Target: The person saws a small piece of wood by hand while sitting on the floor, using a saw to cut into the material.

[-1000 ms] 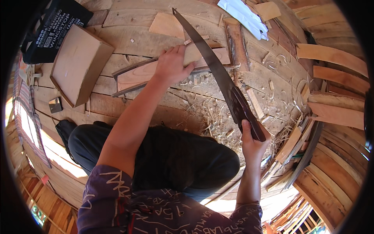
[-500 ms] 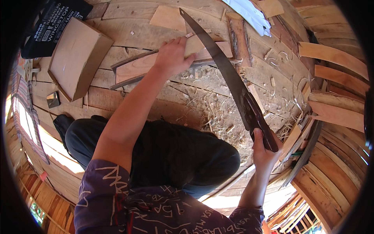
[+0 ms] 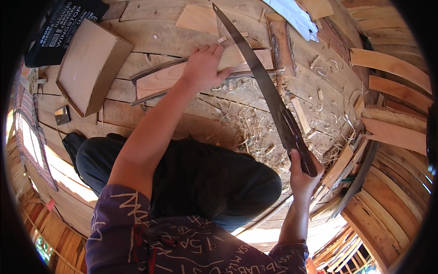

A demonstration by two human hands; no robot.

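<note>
My right hand is wrapped round the dark handle of a handsaw, with the thumb on top. The long grey blade slants up and to the left, its toothed edge facing left. It passes across the right part of a pale wooden board; I cannot tell whether it touches. My left hand grips this board left of the blade, fingers over the far side and thumb along the near side. Below the board lies a longer reddish plank between dark-edged strips.
Curly wood shavings cover the plank floor before my crossed legs. A bark-edged slab lies beyond the blade. A shallow wooden box and a black bag stand left. Curved wooden slats line the right side.
My right hand and the saw handle have shifted a little to the left, and the blade's tip has moved slightly farther away. My left hand stays on the board.
</note>
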